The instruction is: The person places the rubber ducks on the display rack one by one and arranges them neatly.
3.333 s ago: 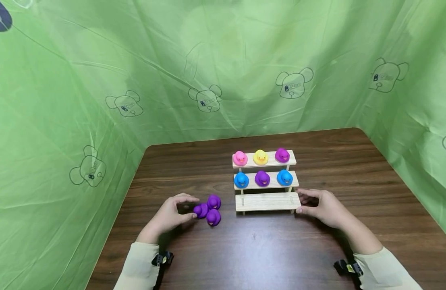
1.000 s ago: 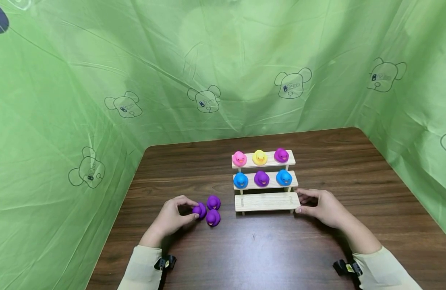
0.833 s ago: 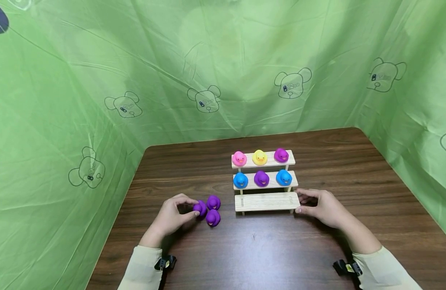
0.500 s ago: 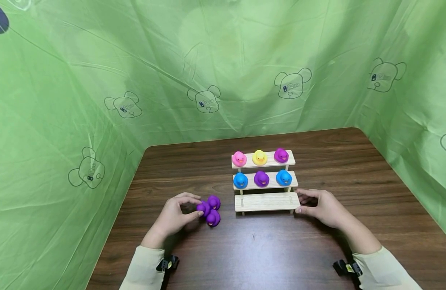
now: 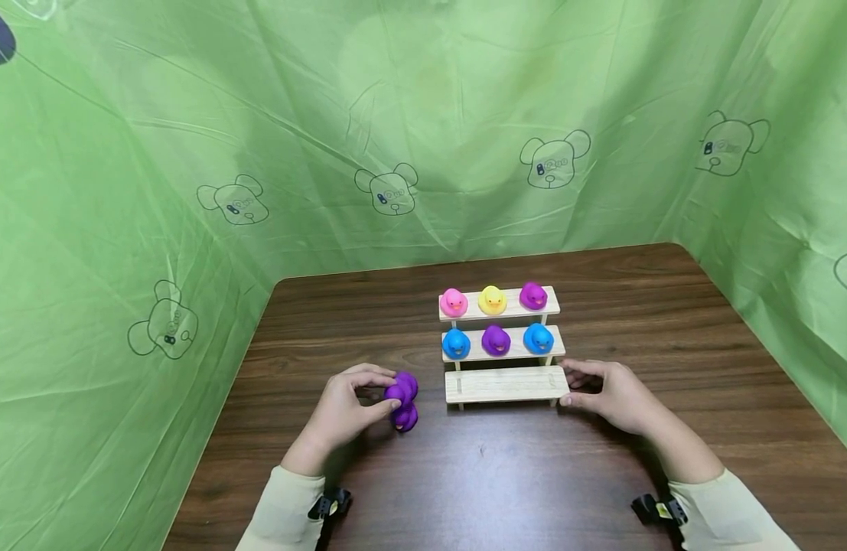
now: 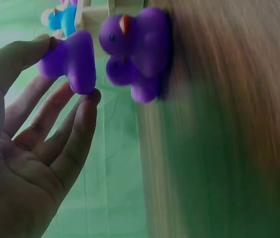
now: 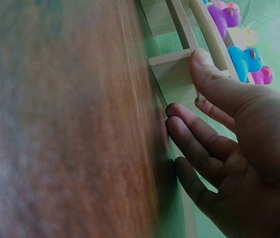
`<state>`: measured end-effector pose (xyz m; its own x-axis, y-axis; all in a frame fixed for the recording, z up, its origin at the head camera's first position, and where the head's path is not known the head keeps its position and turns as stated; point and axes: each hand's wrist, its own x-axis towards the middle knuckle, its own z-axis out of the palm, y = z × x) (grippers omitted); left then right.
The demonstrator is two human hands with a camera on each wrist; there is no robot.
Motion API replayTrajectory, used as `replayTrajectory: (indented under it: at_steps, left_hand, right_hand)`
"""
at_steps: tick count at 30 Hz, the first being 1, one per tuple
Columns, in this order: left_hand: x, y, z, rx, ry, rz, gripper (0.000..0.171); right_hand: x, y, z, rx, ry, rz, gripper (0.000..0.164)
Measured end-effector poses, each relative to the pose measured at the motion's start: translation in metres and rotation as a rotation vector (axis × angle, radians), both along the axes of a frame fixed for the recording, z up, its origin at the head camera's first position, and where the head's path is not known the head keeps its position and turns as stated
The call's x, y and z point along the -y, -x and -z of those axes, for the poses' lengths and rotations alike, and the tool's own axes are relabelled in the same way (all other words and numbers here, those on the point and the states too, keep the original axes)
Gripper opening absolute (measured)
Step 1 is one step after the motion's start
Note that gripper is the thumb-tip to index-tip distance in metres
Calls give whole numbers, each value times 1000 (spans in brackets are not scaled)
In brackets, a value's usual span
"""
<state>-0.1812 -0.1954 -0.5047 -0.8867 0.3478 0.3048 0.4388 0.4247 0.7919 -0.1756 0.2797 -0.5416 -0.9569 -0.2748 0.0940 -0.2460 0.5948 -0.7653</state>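
My left hand [image 5: 343, 409] pinches a purple rubber duck [image 6: 78, 59] between thumb and fingertips; the left wrist view shows it raised above the table. Just beyond it, two more purple rubber ducks [image 6: 152, 44] sit close together on the table, partly covered by the held one in the head view. A three-step wooden display stand [image 5: 507, 385] stands to the right, its lowest step bare. At that step's right end, my right hand [image 5: 619, 394] pinches the board, thumb at the front edge and a finger behind.
On the top step sit a pink duck [image 5: 454, 303], a yellow duck [image 5: 493, 301] and a purple duck [image 5: 533, 296]. The middle step bears a blue duck [image 5: 456, 344] at each end around a purple duck [image 5: 496, 340]. Green cloth [image 5: 457, 115] surrounds the wooden table [image 5: 478, 490].
My left hand has taken hold of the leftmost purple duck, lifted it and moved right, over the other two. The right hand has stayed at the stand.
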Motion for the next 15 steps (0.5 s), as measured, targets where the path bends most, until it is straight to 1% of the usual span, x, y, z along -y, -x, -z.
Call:
replayTrajectory:
  at_steps: [4, 11, 15]
  left_hand:
    - [-10, 1, -1, -18, 12, 0, 28]
    - [-28, 3, -4, -19, 19, 25, 28]
    - [-38, 2, -4, -21, 28, 36, 29]
  right_hand:
    - [0, -1, -1, -9, 6, 1, 63]
    - [1, -1, -1, 7, -9, 14, 64]
    - [1, -1, -2, 0, 2, 10, 63]
